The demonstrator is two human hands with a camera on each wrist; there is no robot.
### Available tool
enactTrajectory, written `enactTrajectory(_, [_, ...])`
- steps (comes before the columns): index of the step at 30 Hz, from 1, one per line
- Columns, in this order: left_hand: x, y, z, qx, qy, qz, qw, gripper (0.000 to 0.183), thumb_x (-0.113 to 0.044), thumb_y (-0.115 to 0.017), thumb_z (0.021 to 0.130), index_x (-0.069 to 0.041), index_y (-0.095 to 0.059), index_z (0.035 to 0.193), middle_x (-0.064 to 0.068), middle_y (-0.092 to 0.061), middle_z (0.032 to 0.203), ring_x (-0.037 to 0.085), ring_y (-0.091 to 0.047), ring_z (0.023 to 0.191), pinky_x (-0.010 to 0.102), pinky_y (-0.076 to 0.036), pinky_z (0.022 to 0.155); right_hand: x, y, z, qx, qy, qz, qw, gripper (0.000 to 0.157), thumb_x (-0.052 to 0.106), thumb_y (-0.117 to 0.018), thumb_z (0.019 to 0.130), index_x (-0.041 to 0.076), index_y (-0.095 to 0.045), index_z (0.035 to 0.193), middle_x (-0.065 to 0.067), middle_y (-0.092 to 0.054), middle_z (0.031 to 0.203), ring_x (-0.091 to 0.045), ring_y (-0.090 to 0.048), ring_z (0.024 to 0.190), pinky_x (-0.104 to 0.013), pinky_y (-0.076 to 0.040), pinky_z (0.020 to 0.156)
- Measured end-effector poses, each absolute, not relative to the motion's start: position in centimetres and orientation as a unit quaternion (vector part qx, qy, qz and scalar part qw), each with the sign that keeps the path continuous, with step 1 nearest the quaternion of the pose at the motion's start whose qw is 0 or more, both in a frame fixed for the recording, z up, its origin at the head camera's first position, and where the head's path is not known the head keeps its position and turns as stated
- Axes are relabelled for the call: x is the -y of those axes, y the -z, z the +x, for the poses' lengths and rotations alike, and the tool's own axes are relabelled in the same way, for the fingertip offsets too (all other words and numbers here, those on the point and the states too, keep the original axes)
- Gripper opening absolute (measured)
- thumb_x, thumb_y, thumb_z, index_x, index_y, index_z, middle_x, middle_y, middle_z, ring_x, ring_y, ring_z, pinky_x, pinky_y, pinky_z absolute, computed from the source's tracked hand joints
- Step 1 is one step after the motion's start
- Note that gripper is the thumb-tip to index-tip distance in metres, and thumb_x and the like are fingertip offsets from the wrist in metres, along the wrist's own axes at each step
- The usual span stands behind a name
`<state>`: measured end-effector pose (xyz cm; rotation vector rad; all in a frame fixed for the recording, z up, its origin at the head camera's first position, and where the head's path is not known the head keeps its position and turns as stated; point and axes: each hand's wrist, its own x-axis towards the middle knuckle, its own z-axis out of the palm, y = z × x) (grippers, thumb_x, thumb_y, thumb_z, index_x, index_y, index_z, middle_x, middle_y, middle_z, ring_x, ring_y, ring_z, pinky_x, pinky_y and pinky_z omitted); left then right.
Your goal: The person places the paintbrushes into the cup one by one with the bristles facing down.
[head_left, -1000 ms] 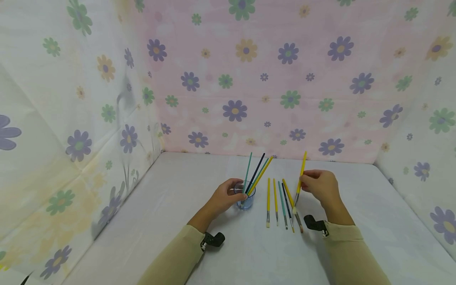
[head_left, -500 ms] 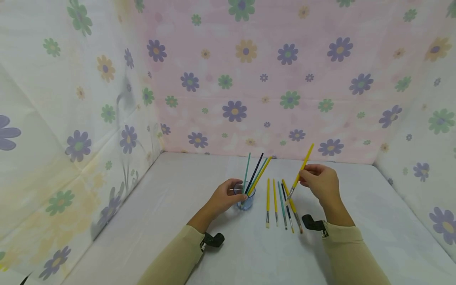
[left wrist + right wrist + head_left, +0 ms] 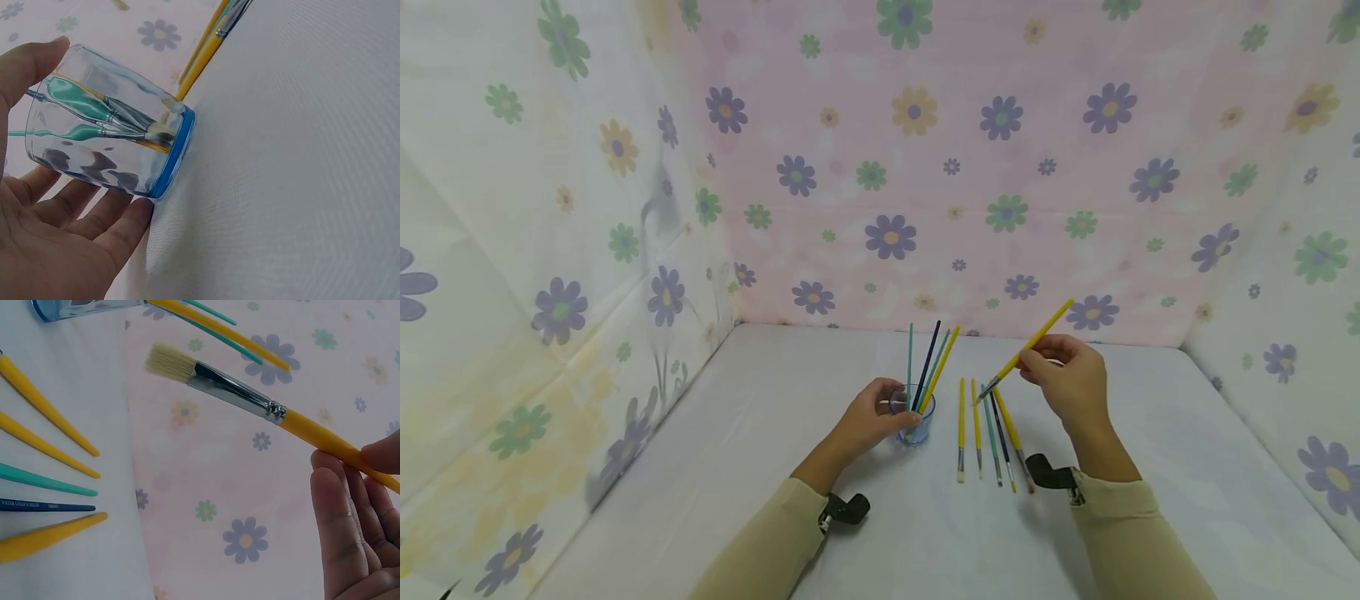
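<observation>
White table [image 3: 700, 467], pale-bristled yellow paintbrush [image 3: 275, 412]

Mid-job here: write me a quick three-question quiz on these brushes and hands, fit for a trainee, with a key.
1. How many brushes lie on the table?
2. Which part of the brush in the right hand is nearer the cup: (a) bristles or (b) handle end?
3. True or false: the left hand holds the cup.

Key: 1. five; 2. a; 3. true.
</observation>
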<state>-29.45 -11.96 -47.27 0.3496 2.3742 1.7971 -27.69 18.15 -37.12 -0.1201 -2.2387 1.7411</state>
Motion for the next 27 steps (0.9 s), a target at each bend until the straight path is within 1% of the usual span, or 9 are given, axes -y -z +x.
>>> enactTrajectory(5, [12.0,47.2,-29.3,-0.791,-0.597,0.112,0.072,0.071,-0.040,-0.086,0.083,-0.015,-0.052,0.139,0.004,-0.060,0.135,0.021,-0.063,0.122,0.044,-0.053,0.107,-17.6,36.9,-27.3,0.770,-0.618,-0.019,0.158,0.031,0.018,-0.075,0.095,-0.003,-0.064,0.116,-0.018,-0.069,0.111,-0.008,-0.077,0.083,-0.023,-0.062,0.076])
enactTrajectory(10, [12.0,47.1,-29.3,-0.798,-0.590,0.103,0.072,0.073,-0.041,-0.089,0.081,-0.016,-0.051,0.138,0.003,-0.061,0.132,0.020,-0.063,0.121,0.045,-0.053,0.107,-17.1,37.0,-27.1,0.761,-0.624,0.015,0.174,0.032,0.018,-0.076,0.095,-0.003,-0.065,0.116,-0.017,-0.070,0.111,-0.009,-0.077,0.086,-0.024,-0.062,0.078])
enactTrajectory(16, [12.0,47.0,-29.3,-0.799,-0.588,0.102,0.067,0.076,-0.041,-0.092,0.077,-0.014,-0.051,0.136,0.005,-0.062,0.131,0.022,-0.064,0.122,0.046,-0.052,0.108,-16.4,37.4,-27.0,0.740,-0.641,0.052,0.196,0.032,0.018,-0.078,0.093,-0.002,-0.066,0.115,-0.014,-0.071,0.107,-0.011,-0.078,0.086,-0.026,-0.062,0.078])
enactTrajectory(21, [12.0,47.1,-29.3,-0.796,-0.592,0.108,0.067,0.076,-0.041,-0.092,0.078,-0.013,-0.051,0.136,0.006,-0.063,0.132,0.023,-0.064,0.124,0.047,-0.051,0.110,-15.9,37.5,-26.9,0.740,-0.639,0.078,0.195,0.034,0.023,-0.079,0.094,-0.001,-0.066,0.115,-0.016,-0.071,0.109,-0.013,-0.078,0.089,-0.026,-0.062,0.079])
enactTrajectory(27, [12.1,47.1,-29.3,-0.796,-0.592,0.109,0.072,0.078,-0.043,-0.092,0.077,-0.014,-0.051,0.137,0.005,-0.063,0.132,0.023,-0.064,0.126,0.046,-0.051,0.111,-15.3,37.8,-26.9,0.748,-0.632,0.087,0.184,0.034,0.024,-0.078,0.094,0.000,-0.065,0.115,-0.017,-0.070,0.112,-0.013,-0.078,0.091,-0.025,-0.062,0.079])
